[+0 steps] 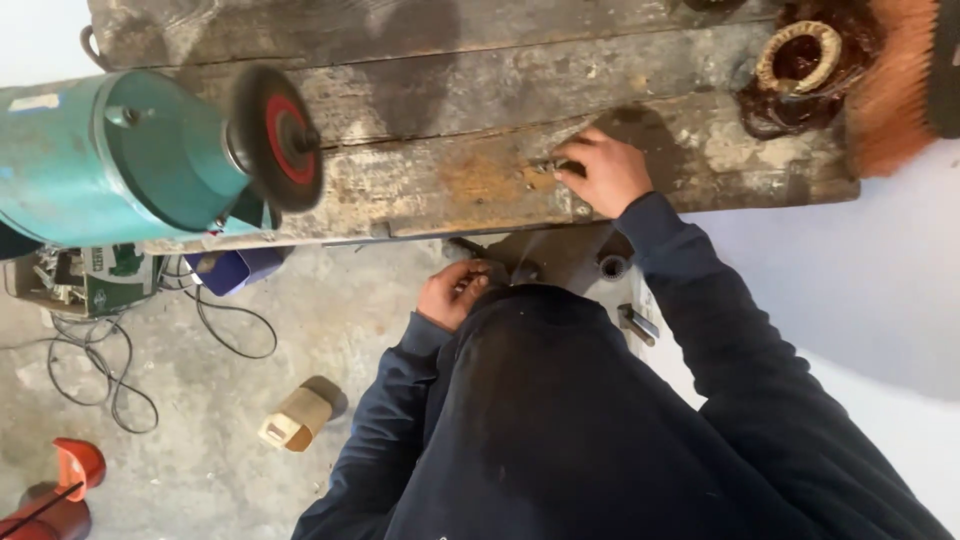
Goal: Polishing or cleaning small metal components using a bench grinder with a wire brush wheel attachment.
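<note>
The grip of the right hand (603, 172) was pressed down on the worn wooden counter (470, 110), its fingertips pinching a small dark metal piece (556, 166) against the plank near the front edge. The piece was too small to tell its kind. The left hand (452, 293) sat lower, below the counter's edge and close to the body, its fingers curled around something dark that could not be made out; whether that grip was truly clamped could not be told. Both arms wore dark blue sleeves.

To the left on the counter stood a teal bench motor (100, 160) with a dark wheel (277, 138) with a red centre on its shaft, well apart from the right hand. At the far right corner lay a stained ring-shaped part (798, 55) beside an orange-bristled brush (890, 90). Nothing lay between the right hand and the small piece.

Under the counter, a grey metal stand (570, 260) stood just beside the left hand. On the concrete floor (300, 330) lay a loop of black cable (105, 365), a small cardboard box (296, 418), a red object (60, 490) at the lower left corner, and a box of clutter (85, 280) beneath the motor.
</note>
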